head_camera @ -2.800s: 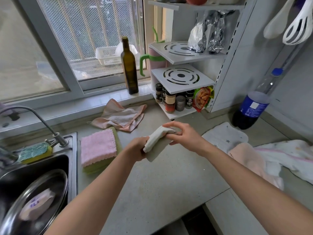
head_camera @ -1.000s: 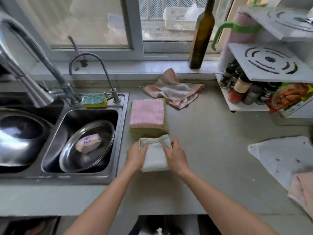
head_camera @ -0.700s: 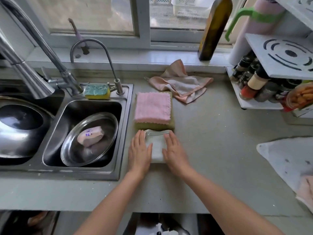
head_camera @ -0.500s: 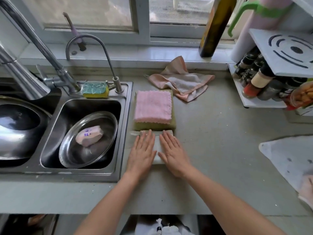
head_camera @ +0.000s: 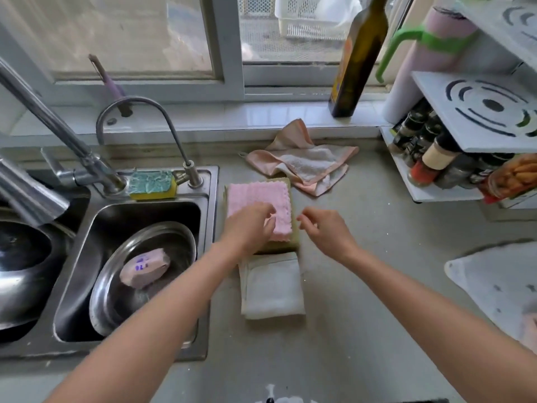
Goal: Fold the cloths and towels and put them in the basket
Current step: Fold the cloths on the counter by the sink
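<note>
Head view, only one supplied. Your left hand (head_camera: 250,228) sits over the near left part of the pink cloth (head_camera: 261,205), fingers curled down onto it; grip looks closed on the cloth edge, tho the exact pinch is hidden under the knuckles. Your right hand (head_camera: 322,232) hovers just right of the same stack, apart from it, fingers loosely curled, grip holding nothing.

Pink cloth lies folded on top of a green cloth (head_camera: 293,242), both on the worktop (head_camera: 377,286) just right of the sink (head_camera: 213,199). White cloth (head_camera: 271,286) lies folded flat on the worktop, just in front of the stack, between your forearms, w/ neither hand on it. Peach cloth (head_camera: 305,167) lies crumpled, unfolded, at the back near the window sill. Another pale cloth (head_camera: 494,283) lies spread at the right edge, well apart from the hands.

Also noted: steel lid (head_camera: 139,274) in the sink bowl, sponge (head_camera: 151,184) on the sink rim beside the tap, dark bottle (head_camera: 357,59) on the sill, white rack w/ spice jars (head_camera: 436,158) at right.
</note>
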The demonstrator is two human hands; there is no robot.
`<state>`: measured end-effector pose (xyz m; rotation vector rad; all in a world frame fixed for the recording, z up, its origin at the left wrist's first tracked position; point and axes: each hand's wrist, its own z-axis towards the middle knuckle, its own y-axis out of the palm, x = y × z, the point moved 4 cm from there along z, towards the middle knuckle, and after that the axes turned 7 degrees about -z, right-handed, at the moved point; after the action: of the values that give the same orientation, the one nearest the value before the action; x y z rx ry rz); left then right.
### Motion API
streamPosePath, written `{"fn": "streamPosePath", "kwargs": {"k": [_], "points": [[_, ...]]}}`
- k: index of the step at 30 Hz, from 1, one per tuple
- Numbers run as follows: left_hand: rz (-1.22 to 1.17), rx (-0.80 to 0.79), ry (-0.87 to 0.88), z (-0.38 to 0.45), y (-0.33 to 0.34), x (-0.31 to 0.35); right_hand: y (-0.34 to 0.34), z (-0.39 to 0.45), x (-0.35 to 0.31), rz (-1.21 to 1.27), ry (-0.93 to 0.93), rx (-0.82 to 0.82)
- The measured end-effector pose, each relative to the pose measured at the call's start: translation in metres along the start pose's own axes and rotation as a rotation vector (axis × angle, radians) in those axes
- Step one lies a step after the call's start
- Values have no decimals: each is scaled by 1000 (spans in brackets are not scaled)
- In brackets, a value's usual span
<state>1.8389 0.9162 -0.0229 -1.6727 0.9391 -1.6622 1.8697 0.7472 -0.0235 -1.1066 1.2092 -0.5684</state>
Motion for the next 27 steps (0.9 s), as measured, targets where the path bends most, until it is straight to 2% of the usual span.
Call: {"fn": "streamPosePath", "kwargs": {"k": [2, 8, 12, 16, 19, 21, 24, 27], "points": [[-40, -66, -61, 45, -7, -4, -16, 39, 6, -12, 55, 33], [-27, -85, -175, 138, -9, -31, -30, 119, 29, -142, 163, -42], [-35, -50, -165, 176, -2, -55, -13, 161, 40, -214, 112, -86], [10, -35, -230, 199, 1, -80, 14, 191, 39, -290, 75, -130], [15, -133, -246, 207, 11, -97, 31, 201, 35, -400, 46, -230], [-2, -174, -271, 207, 18, -103, 34, 202, 33, -491, 21, -212], [46, -69, -247, 208, 16, -107, 30, 201, 33, -552, -14, -184], [-61, 91, -132, 204, 1, -92, 21, 193, 38, -229, 16, -133]]}}
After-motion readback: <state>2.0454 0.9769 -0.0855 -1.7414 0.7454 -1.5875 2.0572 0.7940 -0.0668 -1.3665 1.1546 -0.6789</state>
